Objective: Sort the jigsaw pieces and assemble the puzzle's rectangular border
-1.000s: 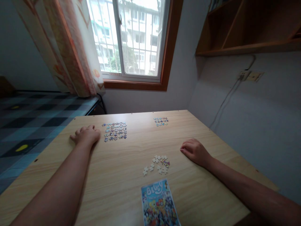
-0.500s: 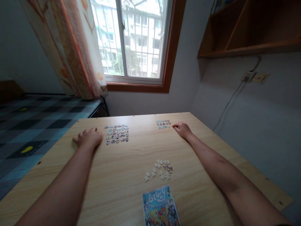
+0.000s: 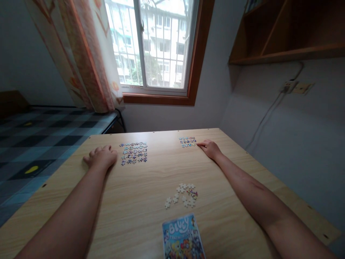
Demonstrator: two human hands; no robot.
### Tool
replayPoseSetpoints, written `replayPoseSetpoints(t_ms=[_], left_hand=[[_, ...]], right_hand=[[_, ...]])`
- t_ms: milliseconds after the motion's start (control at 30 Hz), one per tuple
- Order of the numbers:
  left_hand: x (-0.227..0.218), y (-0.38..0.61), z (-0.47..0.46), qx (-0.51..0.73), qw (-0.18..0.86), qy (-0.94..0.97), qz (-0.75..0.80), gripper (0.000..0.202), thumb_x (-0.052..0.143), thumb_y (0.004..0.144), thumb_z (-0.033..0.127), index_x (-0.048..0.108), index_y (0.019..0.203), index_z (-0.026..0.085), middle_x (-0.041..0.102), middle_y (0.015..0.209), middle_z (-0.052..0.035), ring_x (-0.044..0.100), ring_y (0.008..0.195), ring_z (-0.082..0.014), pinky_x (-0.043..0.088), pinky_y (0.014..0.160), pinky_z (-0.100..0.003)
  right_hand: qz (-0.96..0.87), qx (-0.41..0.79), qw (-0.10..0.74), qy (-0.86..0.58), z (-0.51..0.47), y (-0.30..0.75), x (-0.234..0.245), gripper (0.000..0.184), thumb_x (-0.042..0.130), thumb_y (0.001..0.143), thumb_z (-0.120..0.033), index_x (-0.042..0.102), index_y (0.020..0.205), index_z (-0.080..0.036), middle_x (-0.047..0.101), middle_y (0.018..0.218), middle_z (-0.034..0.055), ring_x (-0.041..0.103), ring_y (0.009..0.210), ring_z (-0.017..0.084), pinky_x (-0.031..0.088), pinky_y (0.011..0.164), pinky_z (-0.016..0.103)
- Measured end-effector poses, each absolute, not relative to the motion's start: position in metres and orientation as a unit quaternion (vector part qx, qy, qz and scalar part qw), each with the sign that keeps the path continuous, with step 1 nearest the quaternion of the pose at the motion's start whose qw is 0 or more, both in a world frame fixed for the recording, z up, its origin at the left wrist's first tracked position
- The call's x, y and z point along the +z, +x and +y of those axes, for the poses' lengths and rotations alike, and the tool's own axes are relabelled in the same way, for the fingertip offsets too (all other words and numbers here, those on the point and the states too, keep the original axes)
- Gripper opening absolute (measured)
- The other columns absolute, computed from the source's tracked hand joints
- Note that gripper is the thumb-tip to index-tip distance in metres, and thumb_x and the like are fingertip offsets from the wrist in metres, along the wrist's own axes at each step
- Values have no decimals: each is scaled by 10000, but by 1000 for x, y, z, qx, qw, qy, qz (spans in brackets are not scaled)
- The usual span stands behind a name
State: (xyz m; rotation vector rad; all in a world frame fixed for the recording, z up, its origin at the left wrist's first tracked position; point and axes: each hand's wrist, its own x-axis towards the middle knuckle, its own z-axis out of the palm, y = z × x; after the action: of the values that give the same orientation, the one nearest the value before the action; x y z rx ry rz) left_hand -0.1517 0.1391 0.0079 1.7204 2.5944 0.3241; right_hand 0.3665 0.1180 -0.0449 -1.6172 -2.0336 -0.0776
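My left hand (image 3: 101, 157) rests knuckles-up on the wooden table (image 3: 145, 219), fingers curled, just left of a spread of coloured puzzle pieces (image 3: 134, 153). Stretched far across the table, my right hand (image 3: 209, 147) has its fingertips pinched against the right edge of a small group of coloured pieces (image 3: 187, 141); whether it grips one I cannot make out. Nearer me lies a loose cluster of mostly face-down white pieces (image 3: 182, 195). A Bluey picture card (image 3: 182, 238) lies at the near edge.
A window (image 3: 153, 45) with a patterned curtain (image 3: 81, 54) is behind the table. A bed with a checked cover (image 3: 32, 144) stands to the left. Wooden shelves (image 3: 285, 32) hang at the upper right, above a wall socket with a cable (image 3: 289, 87).
My right hand has moved from the table's middle right out to the far small group of pieces and now touches it. My left hand has stayed put.
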Motion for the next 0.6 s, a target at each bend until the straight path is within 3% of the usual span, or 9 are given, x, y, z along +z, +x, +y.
replayPoseSetpoints(t_ms=[333,600], left_hand=[[3,-154,143,110,-9,548,829,605,398,895,440,537,1439,216,467,1519,-176,413,1373,-386,305,1097,-609],[-3,-159,148,114,-14,550,827,601,397,900,452,531,1438,221,459,1527,-162,429,1340,-380,311,1086,-613]], right_hand=[[-747,-23,258,-612,118,364,-45,249,586,960,-314,784,1107,-278,730,988,55,654,910,193,496,802,280],[-743,-14,299,-599,105,360,-35,282,564,945,-243,778,1122,-195,737,953,80,636,849,194,472,797,287]])
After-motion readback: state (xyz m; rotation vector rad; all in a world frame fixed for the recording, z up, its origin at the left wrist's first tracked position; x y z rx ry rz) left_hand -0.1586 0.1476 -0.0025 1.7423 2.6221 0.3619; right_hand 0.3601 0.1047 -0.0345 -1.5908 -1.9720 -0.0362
